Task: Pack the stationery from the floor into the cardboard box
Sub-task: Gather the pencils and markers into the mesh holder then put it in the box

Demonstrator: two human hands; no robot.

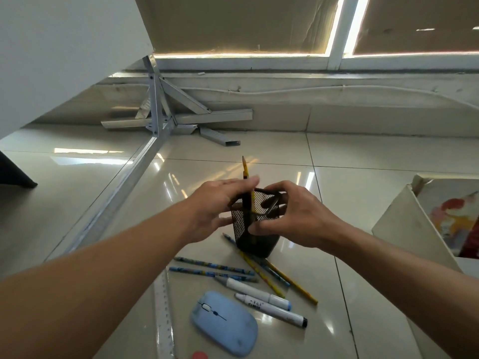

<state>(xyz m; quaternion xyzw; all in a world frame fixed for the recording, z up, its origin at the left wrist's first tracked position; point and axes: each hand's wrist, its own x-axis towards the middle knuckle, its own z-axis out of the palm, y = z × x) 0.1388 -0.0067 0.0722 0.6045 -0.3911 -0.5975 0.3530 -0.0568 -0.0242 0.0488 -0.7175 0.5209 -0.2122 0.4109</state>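
Observation:
A black mesh pen holder [255, 237] is held between both hands above the tiled floor. My left hand [215, 206] grips its left side, fingers along the rim. My right hand [295, 216] grips its right side, thumb on the front mesh. A yellow pencil [245, 168] and a dark one stick up from the holder, and scissors handles [272, 203] show inside. On the floor below lie several patterned pencils [215, 266], two white markers [269, 303], a clear ruler [162, 314] and a light blue mouse [224, 323]. The cardboard box [412, 226] stands at the right.
A white desk leg and metal frame [155, 112] stand to the far left, with loose metal bars on the floor by the wall. A small red disc [200, 355] lies at the bottom edge. Something colourful shows inside the box.

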